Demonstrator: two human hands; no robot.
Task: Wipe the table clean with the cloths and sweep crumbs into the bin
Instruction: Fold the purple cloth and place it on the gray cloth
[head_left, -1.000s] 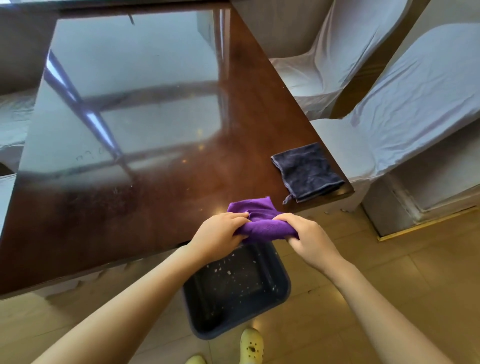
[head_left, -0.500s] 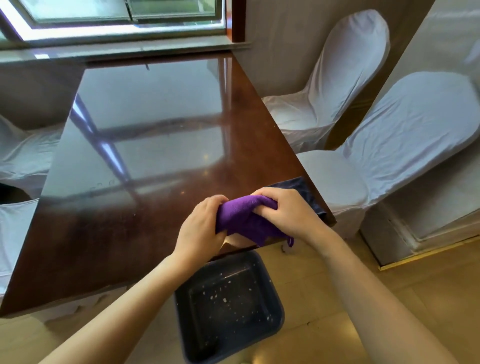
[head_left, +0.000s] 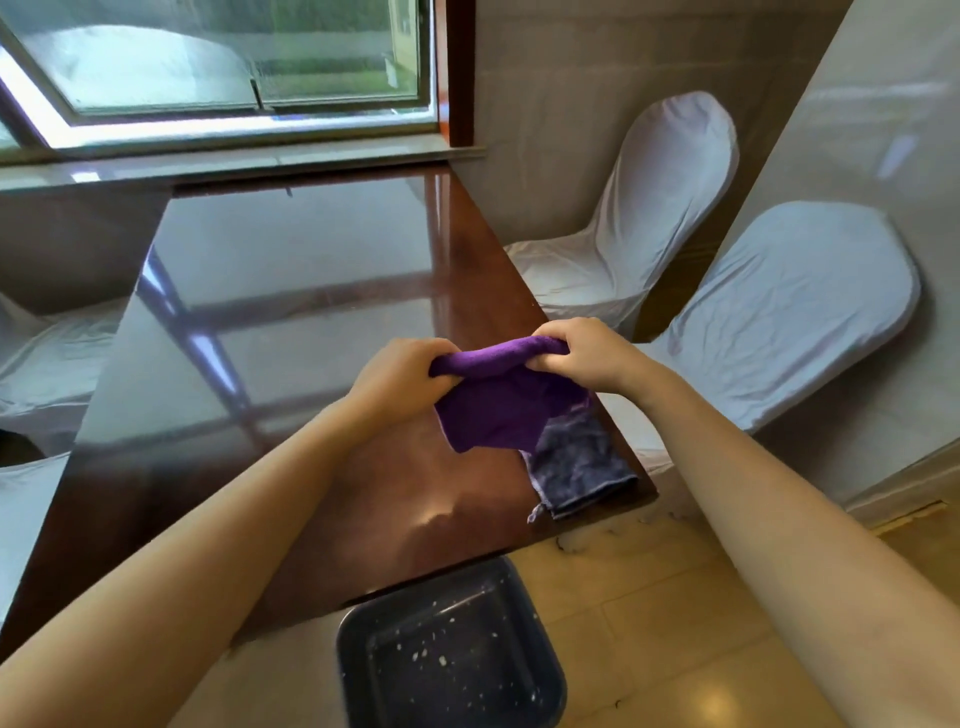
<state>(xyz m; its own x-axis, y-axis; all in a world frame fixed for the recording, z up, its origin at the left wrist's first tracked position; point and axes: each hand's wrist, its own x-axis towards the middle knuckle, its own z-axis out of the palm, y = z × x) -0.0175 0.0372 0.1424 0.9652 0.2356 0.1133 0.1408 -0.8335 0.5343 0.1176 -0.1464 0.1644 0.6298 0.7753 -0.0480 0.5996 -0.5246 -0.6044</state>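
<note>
Both grips closed on purple cloth (head_left: 498, 400) | hanging over dark cloth (head_left: 576, 467)

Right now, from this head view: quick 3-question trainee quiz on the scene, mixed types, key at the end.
1. True or false: the purple cloth is held by both the left hand and the right hand.
2. Multiple choice: the dark grey cloth lies
A) in the bin
B) on the table's near right corner, partly under the purple cloth
C) on a chair
3. Fill in: pale crumbs are scattered inside the dark ___ on the floor below the table edge.

Key: 1 true; 2 B; 3 bin.
</note>
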